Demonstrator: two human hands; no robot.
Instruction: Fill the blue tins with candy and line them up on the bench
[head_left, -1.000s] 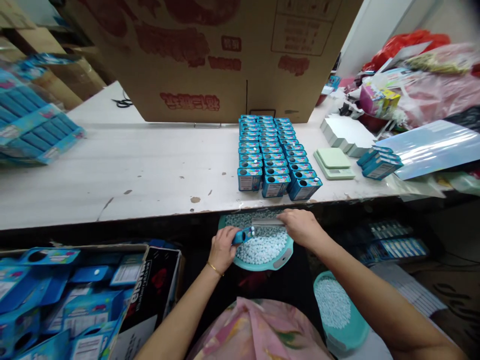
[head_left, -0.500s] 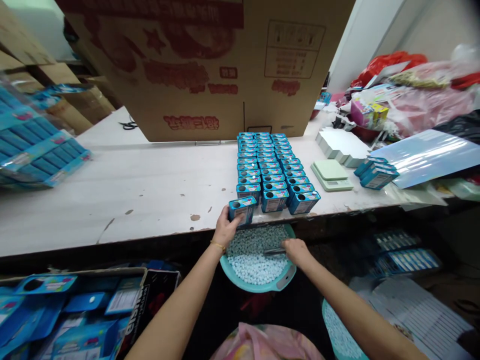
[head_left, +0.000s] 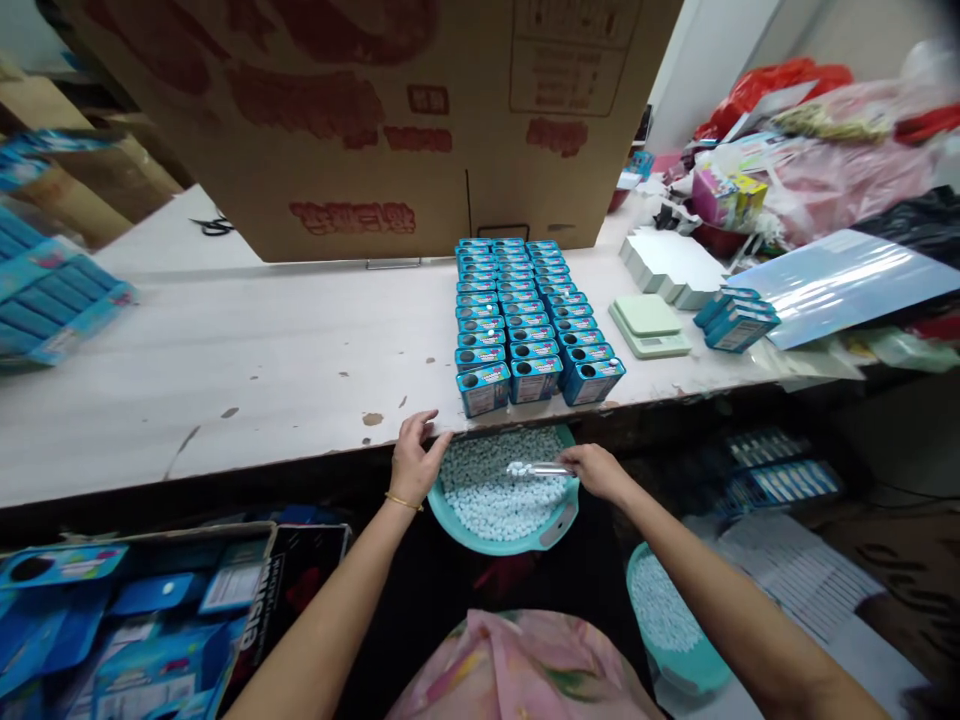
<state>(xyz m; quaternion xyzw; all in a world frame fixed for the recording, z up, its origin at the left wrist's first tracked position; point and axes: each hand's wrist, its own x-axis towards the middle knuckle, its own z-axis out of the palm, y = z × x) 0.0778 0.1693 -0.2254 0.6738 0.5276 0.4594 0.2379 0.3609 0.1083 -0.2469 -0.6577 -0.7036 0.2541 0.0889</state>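
Note:
My left hand (head_left: pixel 414 455) rests empty at the table's front edge, fingers spread, just left of the front-left blue box (head_left: pixel 483 388). That box closes a block of several rows of small blue boxes (head_left: pixel 525 310) standing on the white table (head_left: pixel 247 360). Below the edge sits a teal basin (head_left: pixel 559 528) full of small white pellets (head_left: pixel 491 490). My right hand (head_left: pixel 596 468) is closed on a metal scoop (head_left: pixel 541 468) lying over the pellets, with some pellets at its tip.
A large cardboard carton (head_left: pixel 375 110) stands behind the boxes. A pale green scale (head_left: pixel 649 325), white cartons (head_left: pixel 671 265) and more blue boxes (head_left: pixel 735 320) lie to the right. A box of blue packages (head_left: pixel 150 620) is at lower left; a second teal basin (head_left: pixel 667 620) at lower right.
My left hand carried a blue box up from the basin, set it at the front of the left column, and let go. My right hand kept the scoop in the pellets.

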